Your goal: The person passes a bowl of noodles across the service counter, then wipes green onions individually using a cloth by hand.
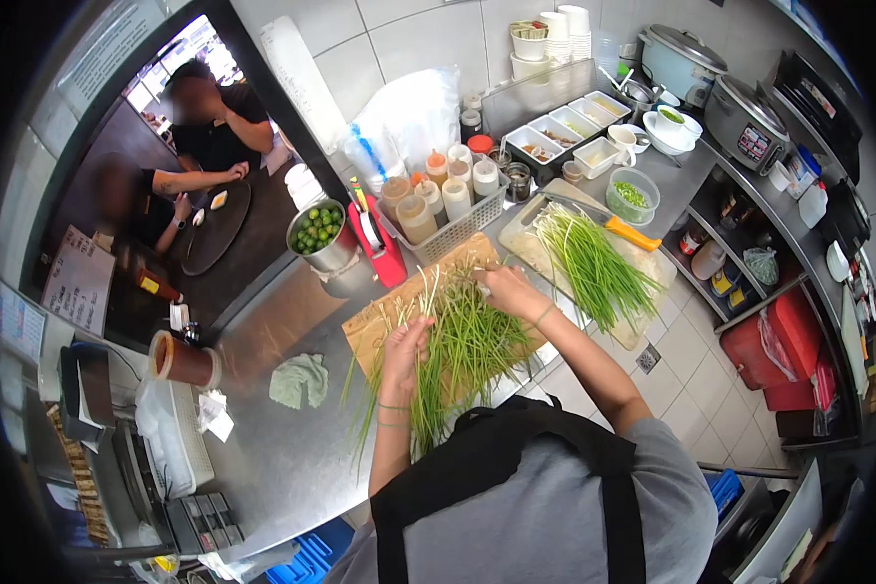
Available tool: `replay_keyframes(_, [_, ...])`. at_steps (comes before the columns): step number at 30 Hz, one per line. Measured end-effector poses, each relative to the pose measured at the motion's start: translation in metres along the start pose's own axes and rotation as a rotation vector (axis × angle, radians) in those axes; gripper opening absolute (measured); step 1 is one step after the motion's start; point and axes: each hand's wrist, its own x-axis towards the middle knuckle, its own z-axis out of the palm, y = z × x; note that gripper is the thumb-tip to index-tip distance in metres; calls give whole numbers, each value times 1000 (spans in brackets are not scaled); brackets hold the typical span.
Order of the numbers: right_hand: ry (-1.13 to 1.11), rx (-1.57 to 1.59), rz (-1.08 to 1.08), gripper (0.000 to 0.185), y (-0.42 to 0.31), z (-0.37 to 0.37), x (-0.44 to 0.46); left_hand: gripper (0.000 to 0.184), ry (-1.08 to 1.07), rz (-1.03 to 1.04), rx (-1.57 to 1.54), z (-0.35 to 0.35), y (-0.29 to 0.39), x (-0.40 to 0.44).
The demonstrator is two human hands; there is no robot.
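Note:
A loose heap of spring onions [472, 336] spreads over a brown board [365, 336] on the steel counter, some green ends hanging over the near edge. My left hand [407, 350] is closed around a few spring onions, their white ends pointing up and the green tops trailing down. My right hand [511, 292] is at the far right of the heap, fingers pinched on spring onions near their root ends; the fingertips are partly hidden. To the right, a neater bundle of spring onions [599, 263] lies on a white cutting board [652, 282], with a yellow-orange handle [633, 234] beside it.
Behind the board stand a basket of sauce bottles [455, 200], a red dispenser [375, 234] and a pot of green limes [318, 229]. A green cloth [299, 380] lies left. A tub of chopped greens [633, 195] stands right. Two people [219, 127] sit beyond the window.

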Motion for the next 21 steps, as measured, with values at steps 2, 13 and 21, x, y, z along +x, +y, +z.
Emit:
replay_keyframes(2, [163,78,19,28,5,-3,7,19,-6,21,22,3,5,6])
replay_keyframes(13, [4,1998,635,24,-7,25,-17,14,5,100,168,42,-9,33])
replay_keyframes(21, [122,1747,737,13,-9,48,-20,10,-7,372,324,36,-31,36])
